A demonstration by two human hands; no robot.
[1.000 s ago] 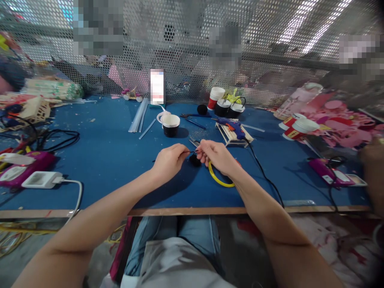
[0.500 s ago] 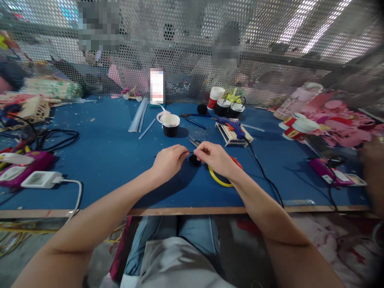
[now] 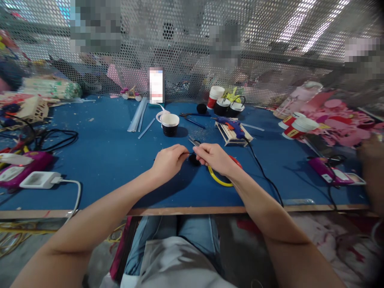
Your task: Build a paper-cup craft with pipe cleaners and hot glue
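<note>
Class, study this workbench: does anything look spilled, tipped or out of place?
Two red paper cups lie tipped on their sides at the right of the blue table, and pale crumbs speckle it near the glue gun.

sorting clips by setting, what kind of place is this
Likely a shared craft workshop: a blue worktable with a glue gun and paper cups, backed by a perforated metal screen; the left hand and right hand pinch a thin black strand.

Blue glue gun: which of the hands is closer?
Right. The right hand is just in front of the blue glue gun; the left hand is farther left. Both pinch a thin black wire.
</note>
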